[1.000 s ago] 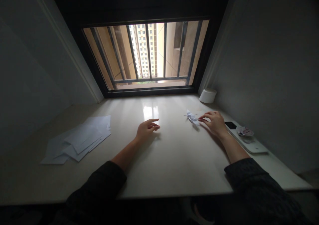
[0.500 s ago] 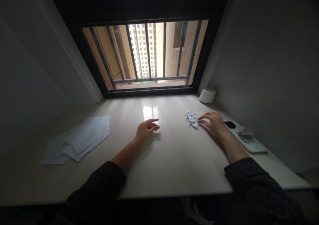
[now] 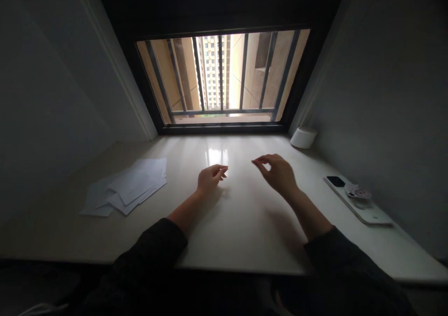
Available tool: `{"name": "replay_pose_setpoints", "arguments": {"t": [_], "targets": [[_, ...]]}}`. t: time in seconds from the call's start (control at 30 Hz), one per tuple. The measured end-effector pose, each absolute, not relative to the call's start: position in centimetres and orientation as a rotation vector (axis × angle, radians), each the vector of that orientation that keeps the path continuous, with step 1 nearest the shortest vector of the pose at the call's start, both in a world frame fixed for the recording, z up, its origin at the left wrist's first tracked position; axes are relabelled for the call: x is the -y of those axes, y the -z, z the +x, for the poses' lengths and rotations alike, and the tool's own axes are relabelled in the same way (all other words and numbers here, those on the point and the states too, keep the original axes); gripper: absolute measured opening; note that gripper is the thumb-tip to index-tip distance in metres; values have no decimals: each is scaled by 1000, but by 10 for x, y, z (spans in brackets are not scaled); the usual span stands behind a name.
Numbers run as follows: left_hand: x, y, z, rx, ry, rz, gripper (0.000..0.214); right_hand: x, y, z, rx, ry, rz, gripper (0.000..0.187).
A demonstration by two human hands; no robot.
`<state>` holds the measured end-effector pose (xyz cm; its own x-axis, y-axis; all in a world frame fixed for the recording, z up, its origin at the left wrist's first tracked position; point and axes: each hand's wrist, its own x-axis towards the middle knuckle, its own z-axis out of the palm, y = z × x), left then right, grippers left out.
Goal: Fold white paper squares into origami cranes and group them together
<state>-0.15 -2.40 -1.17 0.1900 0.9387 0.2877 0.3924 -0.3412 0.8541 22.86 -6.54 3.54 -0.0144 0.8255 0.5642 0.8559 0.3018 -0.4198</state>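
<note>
We find the white paper sheets [image 3: 136,184] in a loose, fanned pile on the glossy pale countertop [image 3: 224,234], on the left side, lying flat with corners offset. The left hand [image 3: 209,179] is nearest to them, apart from the pile; its fingers are loosely curled, released, with no item visible among them. The right hand [image 3: 280,175] is raised over the countertop, casting a shadow, with thumb and fingertip brought together; we see nothing between them and cannot tell whether something thin is pinched there. A smartphone [image 3: 366,211] with a patterned phone grip [image 3: 357,191] lies to the right, apart from that hand.

On handling, we judge each sheet to be light, thin and flexible, easily creased or torn, and likely to slide on its neighbours and on the smooth countertop. We consider the projecting corners the best place to take hold, with a light thumb-and-finger pinch; pressing on the middle would, in our view, risk shifting several sheets together
</note>
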Motion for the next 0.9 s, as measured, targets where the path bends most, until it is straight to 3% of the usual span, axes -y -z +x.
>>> {"name": "replay_pose_setpoints", "arguments": {"t": [0.17, 0.37, 0.5, 0.63, 0.73, 0.9], "targets": [[30, -3, -12, -1548, -1022, 2215, 29, 60, -12, 146, 2057, 47, -1512, 24], [13, -26, -68, -1916, -867, 2256, 21, 58, 21, 135, 2227, 12, -1419, 20], [5, -36, -152, -2470, -658, 1819, 35, 58, 20, 139, 2198, 21, -1413, 22], [6, -17, -211, -2890, -767, 1260, 76, 58, 20, 138, 2196, 13, -1405, 24], [4, 4, -225, -2912, -756, 980, 85, 58, 21, 138, 2202, 6, -1399, 25], [-2, 11, -231, -2904, -634, 1032, 92, 59, 19, 139, 2205, 2, -1405, 26]]}}
